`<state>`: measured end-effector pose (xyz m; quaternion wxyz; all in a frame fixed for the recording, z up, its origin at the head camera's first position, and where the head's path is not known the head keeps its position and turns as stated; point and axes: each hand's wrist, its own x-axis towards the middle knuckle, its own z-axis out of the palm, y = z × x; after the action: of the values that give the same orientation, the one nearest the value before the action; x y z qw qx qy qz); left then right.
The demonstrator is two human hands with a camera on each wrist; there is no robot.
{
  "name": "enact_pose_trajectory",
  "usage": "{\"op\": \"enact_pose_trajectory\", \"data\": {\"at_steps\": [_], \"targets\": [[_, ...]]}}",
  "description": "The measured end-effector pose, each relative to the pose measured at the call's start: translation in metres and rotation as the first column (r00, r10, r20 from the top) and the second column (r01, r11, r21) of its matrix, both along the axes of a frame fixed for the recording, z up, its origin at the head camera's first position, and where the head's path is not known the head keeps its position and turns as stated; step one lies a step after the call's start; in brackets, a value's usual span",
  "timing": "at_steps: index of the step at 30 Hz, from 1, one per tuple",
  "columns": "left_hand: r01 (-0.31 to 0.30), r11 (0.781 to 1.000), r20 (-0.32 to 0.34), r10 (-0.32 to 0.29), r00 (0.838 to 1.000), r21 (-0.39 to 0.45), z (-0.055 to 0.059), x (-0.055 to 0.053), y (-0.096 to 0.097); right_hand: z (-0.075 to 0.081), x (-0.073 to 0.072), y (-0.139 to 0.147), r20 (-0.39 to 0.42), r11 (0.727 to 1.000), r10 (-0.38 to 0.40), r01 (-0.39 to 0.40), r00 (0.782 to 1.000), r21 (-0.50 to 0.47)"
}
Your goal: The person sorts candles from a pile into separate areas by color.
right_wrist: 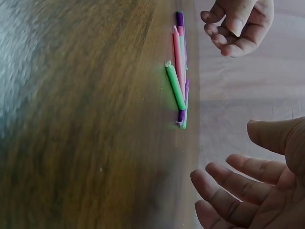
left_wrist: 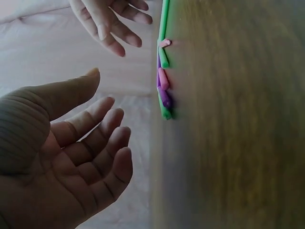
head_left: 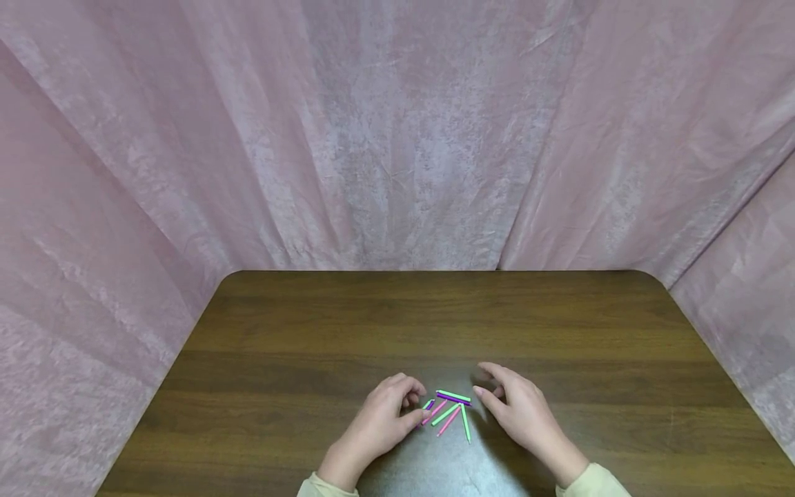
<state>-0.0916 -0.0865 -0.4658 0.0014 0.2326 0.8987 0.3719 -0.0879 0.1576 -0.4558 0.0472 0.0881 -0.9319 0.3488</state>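
Observation:
Several thin sticks, green, pink and purple, lie grouped on the table between the two hands. A green stick (head_left: 453, 395) and a purple stick (head_left: 458, 401) lie side by side across the top. Below them a pink stick (head_left: 448, 422), a green stick (right_wrist: 174, 86) and others fan out toward the person. My left hand (head_left: 386, 416) hovers at the group's left, fingers loosely bent; its thumb overlaps the leftmost sticks in the head view. At the right end my right hand (head_left: 524, 408) is held with thumb and fingers apart. Both wrist views show nothing in either hand.
The brown wooden table (head_left: 298, 324) has rounded far corners. Pink velvety curtain (head_left: 404, 138) hangs behind it and along both sides. Light sleeves (head_left: 593, 481) cover the wrists at the near edge of the view.

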Motion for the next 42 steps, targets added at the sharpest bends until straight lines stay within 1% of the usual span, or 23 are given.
{"op": "enact_pose_trajectory", "data": {"at_steps": [4,9,12,16,20,28,35,42], "targets": [[0.005,1.0,0.033,-0.006,0.999,0.029,-0.002,0.001,0.003,-0.001,-0.004,-0.002,0.07,0.998,-0.003,0.007,0.998,-0.057],[0.019,0.998,0.051,-0.022,0.998,0.059,-0.004,0.002,0.007,-0.004,-0.006,-0.004,0.149,0.99,0.003,0.019,0.989,-0.143],[0.016,0.998,0.058,-0.02,0.998,0.066,-0.005,0.001,0.009,-0.005,-0.008,-0.005,0.175,0.987,0.003,0.025,0.985,-0.161],[0.006,0.998,0.079,-0.011,0.997,0.056,-0.005,0.0,0.012,-0.005,-0.01,-0.006,0.205,0.986,0.002,0.033,0.979,-0.166],[-0.003,0.999,0.093,0.0,0.996,0.041,-0.004,-0.001,0.014,-0.006,-0.012,-0.008,0.228,0.989,-0.006,0.04,0.974,-0.144],[-0.01,1.0,0.086,0.01,0.996,0.008,-0.003,0.001,0.016,-0.008,-0.016,-0.012,0.207,0.999,0.01,0.001,0.978,-0.051],[-0.022,1.0,0.074,0.022,0.997,-0.012,-0.004,0.003,0.016,-0.009,-0.019,-0.015,0.224,0.999,0.018,-0.024,0.974,0.024],[-0.024,0.999,0.053,0.025,0.998,-0.025,-0.005,0.003,0.018,-0.01,-0.02,-0.016,0.23,0.998,0.015,-0.03,0.973,0.061]]}}
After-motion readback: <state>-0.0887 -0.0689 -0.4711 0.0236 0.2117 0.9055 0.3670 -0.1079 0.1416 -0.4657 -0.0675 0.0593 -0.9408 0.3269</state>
